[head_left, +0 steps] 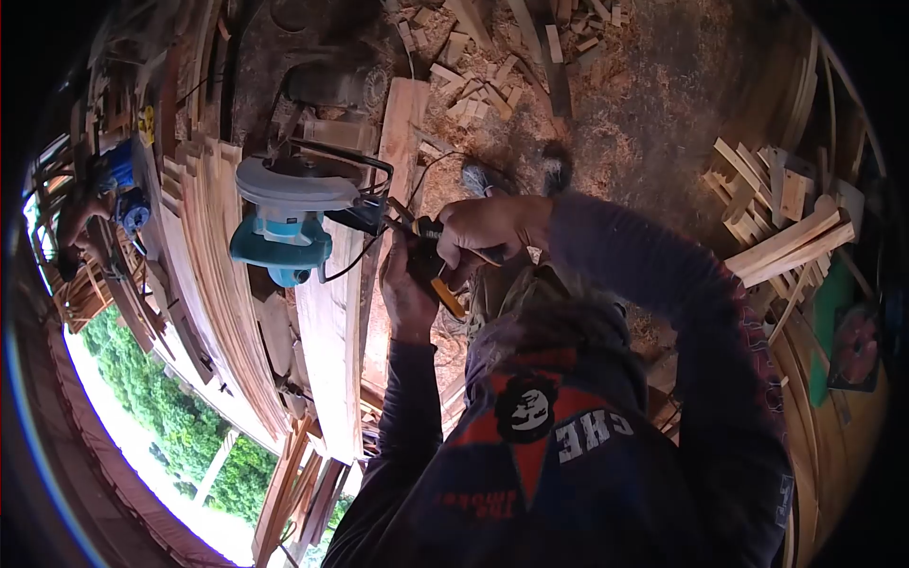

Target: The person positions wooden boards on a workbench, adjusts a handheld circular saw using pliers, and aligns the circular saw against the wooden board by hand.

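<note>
My left hand (407,289) is curled against the near side of a black-and-yellow hand tool (449,297) whose exact kind I cannot make out. From the other side my right hand (483,232) grips the same tool, its fingers bent over the black part. The tool is in front of my lap, and its yellow end points down toward my trousers. Just left of my hands, a teal circular saw (281,237) with a grey blade guard rests on the boards, apart from both hands.
Long planks (329,350) run beneath the saw. Offcuts (473,99) and sawdust cover the floor beyond my feet. Stacked sticks (786,237) stand at right, near a green tool with a disc (857,346). At far left, another person's hand (80,222) is beside a blue power tool (133,210).
</note>
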Demonstrator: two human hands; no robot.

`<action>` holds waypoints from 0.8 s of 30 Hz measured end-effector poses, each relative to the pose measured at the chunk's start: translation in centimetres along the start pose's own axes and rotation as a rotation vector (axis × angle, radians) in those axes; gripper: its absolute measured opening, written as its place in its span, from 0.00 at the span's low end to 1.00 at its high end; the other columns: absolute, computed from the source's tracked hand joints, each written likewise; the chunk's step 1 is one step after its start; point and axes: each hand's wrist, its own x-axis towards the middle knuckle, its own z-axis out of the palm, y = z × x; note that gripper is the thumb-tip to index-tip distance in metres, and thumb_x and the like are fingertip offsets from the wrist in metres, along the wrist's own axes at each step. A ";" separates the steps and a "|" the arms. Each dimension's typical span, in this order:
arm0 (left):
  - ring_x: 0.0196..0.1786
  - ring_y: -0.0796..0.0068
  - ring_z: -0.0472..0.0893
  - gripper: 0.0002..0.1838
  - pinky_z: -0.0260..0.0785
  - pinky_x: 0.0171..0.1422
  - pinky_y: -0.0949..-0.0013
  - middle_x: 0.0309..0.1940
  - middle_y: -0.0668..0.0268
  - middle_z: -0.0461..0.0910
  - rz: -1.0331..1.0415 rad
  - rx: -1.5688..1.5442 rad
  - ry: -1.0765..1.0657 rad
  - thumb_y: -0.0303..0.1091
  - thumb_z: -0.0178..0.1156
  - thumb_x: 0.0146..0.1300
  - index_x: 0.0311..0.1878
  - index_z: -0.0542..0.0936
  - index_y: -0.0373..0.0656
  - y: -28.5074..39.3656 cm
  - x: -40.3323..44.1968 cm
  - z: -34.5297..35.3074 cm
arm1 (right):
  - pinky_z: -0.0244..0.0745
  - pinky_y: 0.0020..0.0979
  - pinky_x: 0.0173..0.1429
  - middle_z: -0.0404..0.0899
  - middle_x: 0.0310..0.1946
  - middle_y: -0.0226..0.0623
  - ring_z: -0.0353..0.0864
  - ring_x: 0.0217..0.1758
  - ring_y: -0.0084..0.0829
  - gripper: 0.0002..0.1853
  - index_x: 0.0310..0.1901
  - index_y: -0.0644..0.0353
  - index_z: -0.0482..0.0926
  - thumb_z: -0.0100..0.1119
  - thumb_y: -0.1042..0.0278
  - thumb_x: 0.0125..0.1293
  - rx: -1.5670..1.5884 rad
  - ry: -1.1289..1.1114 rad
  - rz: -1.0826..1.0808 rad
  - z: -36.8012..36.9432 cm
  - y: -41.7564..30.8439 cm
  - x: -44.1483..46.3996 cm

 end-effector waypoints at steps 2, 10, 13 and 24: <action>0.47 0.74 0.82 0.22 0.74 0.52 0.69 0.44 0.62 0.83 -0.009 0.001 0.054 0.50 0.51 0.78 0.53 0.79 0.39 0.6 0.1 0.6 | 0.89 0.46 0.54 0.78 0.33 0.48 0.87 0.45 0.43 0.03 0.32 0.76 0.78 0.59 0.84 0.56 0.140 -0.029 0.041 0.1 -0.7 0.6; 0.51 0.73 0.81 0.27 0.74 0.55 0.69 0.50 0.65 0.80 0.124 0.054 0.126 0.57 0.46 0.79 0.59 0.75 0.42 1.7 1.5 2.5 | 0.89 0.51 0.50 0.79 0.35 0.47 0.87 0.45 0.43 0.07 0.38 0.72 0.75 0.59 0.81 0.58 0.027 -0.007 -0.043 -0.2 -4.2 1.6; 0.53 0.71 0.81 0.27 0.75 0.56 0.67 0.52 0.64 0.80 0.079 -0.048 0.090 0.57 0.47 0.78 0.62 0.74 0.42 1.8 1.5 2.3 | 0.89 0.51 0.47 0.80 0.38 0.45 0.87 0.44 0.41 0.11 0.44 0.70 0.75 0.59 0.77 0.59 0.099 -0.142 0.064 0.0 -4.4 1.9; 0.53 0.61 0.83 0.41 0.78 0.57 0.62 0.52 0.54 0.80 -0.245 -0.458 -0.367 0.47 0.76 0.55 0.66 0.70 0.35 1.2 4.8 -1.6 | 0.86 0.51 0.43 0.81 0.39 0.48 0.87 0.41 0.49 0.15 0.45 0.68 0.77 0.60 0.71 0.57 0.576 -0.183 0.025 2.3 -3.1 -0.4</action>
